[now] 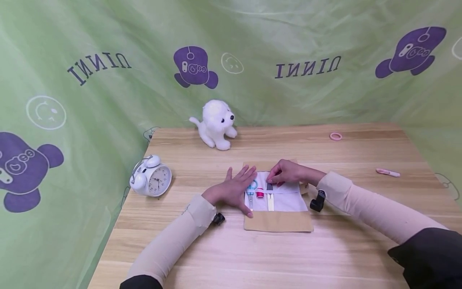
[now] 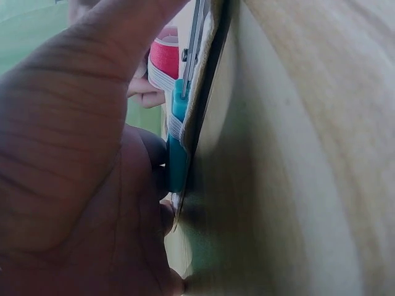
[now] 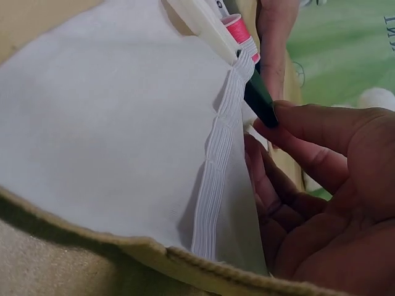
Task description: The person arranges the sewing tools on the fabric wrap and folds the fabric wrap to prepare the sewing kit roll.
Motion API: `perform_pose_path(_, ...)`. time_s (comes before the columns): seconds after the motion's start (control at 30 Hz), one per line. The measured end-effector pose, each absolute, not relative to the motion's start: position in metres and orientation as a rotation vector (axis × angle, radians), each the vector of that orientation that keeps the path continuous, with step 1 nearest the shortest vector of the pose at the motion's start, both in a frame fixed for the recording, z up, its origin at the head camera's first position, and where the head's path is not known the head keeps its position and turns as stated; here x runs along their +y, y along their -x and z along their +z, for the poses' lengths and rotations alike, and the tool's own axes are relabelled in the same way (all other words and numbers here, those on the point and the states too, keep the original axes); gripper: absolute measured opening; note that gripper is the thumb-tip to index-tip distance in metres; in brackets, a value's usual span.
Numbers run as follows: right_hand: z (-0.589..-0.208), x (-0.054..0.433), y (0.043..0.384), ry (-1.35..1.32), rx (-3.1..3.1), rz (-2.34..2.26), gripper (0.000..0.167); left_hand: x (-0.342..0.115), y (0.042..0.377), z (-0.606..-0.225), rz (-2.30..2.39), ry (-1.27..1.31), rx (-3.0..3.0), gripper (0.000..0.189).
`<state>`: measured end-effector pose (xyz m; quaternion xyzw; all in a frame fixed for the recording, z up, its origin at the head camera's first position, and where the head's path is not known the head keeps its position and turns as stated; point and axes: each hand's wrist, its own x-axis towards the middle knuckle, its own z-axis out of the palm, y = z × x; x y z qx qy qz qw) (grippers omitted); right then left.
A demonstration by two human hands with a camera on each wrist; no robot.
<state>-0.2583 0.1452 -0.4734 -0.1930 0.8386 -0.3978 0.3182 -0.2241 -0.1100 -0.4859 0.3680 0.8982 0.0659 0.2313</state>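
A tan fabric case (image 1: pixel 278 221) lies unfolded on the table, its white lining (image 3: pixel 123 123) facing up. A white elastic strap (image 3: pixel 213 166) crosses the lining. Tucked under it, from the left, are turquoise-handled scissors (image 2: pixel 177 163), a spool of red thread (image 1: pixel 260 193) and a slim tool (image 1: pixel 270 202) with a pale body and a dark end. My right hand (image 1: pixel 288 171) pinches that dark end (image 3: pixel 261 102) between thumb and forefinger, just beyond the strap. With fingers spread, my left hand (image 1: pixel 234 190) rests across the case's left edge beside the scissors.
A white twin-bell alarm clock (image 1: pixel 153 176) stands at the table's left edge. Behind the case, a white plush dog (image 1: pixel 216 124) sits at the back. A pink ring (image 1: pixel 335 136) and a small pink-and-white pen-like item (image 1: pixel 388 172) lie to the right.
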Motion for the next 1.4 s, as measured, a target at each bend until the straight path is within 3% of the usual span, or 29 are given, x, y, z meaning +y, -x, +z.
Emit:
perform_pose_path(0.27,-0.473,0.147,0.260,0.635,2.247,-0.967,0.015,-0.112,0.225,-0.489,0.179,-1.013,2.471,0.141)
perform_pose_path(0.4,-0.453,0.166,0.263,0.789,2.446,-0.915,0.019,-0.112,0.225,-0.489,0.194,-1.018,2.466,0.140)
perform_pose_path(0.53,-0.407,0.209,0.264,0.862,2.743,-0.871,0.020,-0.111,0.226,-0.490,0.182,-1.026,2.469,0.140)
perform_pose_path(0.77,-0.348,0.308,0.243,0.589,3.059,-0.613,0.019,-0.113,0.221,-0.488,0.206,-1.021,2.459,0.140)
perform_pose_path(0.93,-0.362,0.377,0.238,0.402,3.011,-0.427,0.022,-0.111,0.220,-0.486,0.204,-1.040,2.470,0.139)
perform_pose_path(1.07,-0.390,0.412,0.233,0.416,2.912,-0.235,0.021,-0.112,0.220,-0.487,0.213,-1.034,2.466,0.139)
perform_pose_path(1.2,-0.423,0.431,0.224,0.480,2.845,-0.130,0.017,-0.113,0.220,-0.490,0.219,-1.036,2.463,0.140)
perform_pose_path(1.4,-0.451,0.439,0.219,0.356,2.810,-0.219,0.012,-0.112,0.221,-0.490,0.215,-1.037,2.471,0.139)
